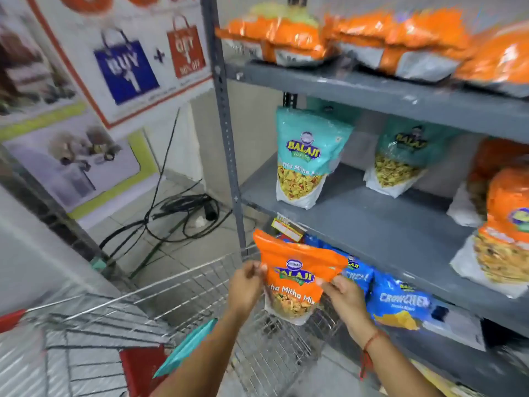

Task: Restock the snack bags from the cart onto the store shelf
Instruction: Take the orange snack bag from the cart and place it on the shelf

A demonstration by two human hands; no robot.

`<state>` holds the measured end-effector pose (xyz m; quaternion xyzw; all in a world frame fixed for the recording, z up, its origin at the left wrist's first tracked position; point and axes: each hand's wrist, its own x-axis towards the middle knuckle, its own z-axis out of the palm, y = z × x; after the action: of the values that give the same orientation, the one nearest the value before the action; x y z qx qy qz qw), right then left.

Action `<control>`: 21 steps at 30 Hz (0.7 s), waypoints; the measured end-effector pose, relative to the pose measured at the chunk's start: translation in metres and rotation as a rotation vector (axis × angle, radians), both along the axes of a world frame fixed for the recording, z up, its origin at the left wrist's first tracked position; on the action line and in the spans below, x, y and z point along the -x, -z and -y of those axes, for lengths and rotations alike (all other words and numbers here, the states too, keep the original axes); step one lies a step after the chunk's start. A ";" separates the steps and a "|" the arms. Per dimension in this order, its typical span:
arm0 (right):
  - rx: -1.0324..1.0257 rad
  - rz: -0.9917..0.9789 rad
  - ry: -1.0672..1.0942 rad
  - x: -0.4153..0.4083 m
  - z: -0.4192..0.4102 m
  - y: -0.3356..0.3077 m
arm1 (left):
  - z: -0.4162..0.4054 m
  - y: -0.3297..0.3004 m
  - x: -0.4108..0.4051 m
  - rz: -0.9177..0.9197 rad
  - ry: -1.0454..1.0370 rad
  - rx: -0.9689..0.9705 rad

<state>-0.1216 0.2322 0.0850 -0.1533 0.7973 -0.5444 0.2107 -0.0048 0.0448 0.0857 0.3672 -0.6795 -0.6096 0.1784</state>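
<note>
I hold an orange snack bag (294, 275) upright above the wire cart (183, 287), in front of the grey shelf unit. My left hand (246, 285) pinches its left edge and my right hand (342, 293) grips its right edge. A teal bag (186, 346) lies in the cart below my left forearm. On the middle shelf (372, 222) two teal bags (305, 156) (400, 161) stand upright at the left, with orange bags (503, 230) at the right.
Flat orange bags (286, 35) lie on the top shelf. Blue snack bags (400, 305) fill the lower shelf beside my right hand. A grey upright post (226, 124) frames the shelf's left side. Black cables (177, 213) lie on the floor beyond the cart, below wall posters (126, 70).
</note>
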 end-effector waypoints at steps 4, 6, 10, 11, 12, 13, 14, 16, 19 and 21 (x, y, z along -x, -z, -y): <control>0.204 -0.111 0.020 -0.011 -0.024 -0.089 | -0.014 -0.088 0.003 -0.183 0.060 0.060; 0.244 -0.227 0.028 -0.015 -0.038 -0.138 | -0.024 -0.133 0.008 -0.276 0.095 0.097; 0.285 -0.404 0.033 -0.015 -0.068 -0.236 | -0.052 -0.226 0.020 -0.395 0.089 0.147; 0.291 -0.439 0.036 -0.015 -0.076 -0.258 | -0.060 -0.248 0.022 -0.417 0.087 0.141; 0.299 -0.461 0.040 -0.015 -0.083 -0.278 | -0.067 -0.269 0.024 -0.436 0.090 0.132; 0.313 -0.474 0.047 -0.015 -0.090 -0.297 | -0.074 -0.288 0.025 -0.449 0.097 0.123; 0.319 -0.482 0.058 -0.014 -0.098 -0.313 | -0.081 -0.305 0.025 -0.461 0.108 0.112; 0.321 -0.481 0.062 -0.014 -0.110 -0.337 | -0.094 -0.332 0.025 -0.490 0.133 0.095; 0.385 -0.426 0.061 -0.017 -0.127 -0.355 | -0.110 -0.354 0.024 -0.515 0.153 0.095; 0.399 -0.407 0.077 -0.020 -0.137 -0.361 | -0.119 -0.361 0.026 -0.513 0.161 0.107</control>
<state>-0.1019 0.3691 0.4462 -0.2676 0.7056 -0.6560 -0.0089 -0.0306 0.1639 0.4464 0.1357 -0.6702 -0.6583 0.3147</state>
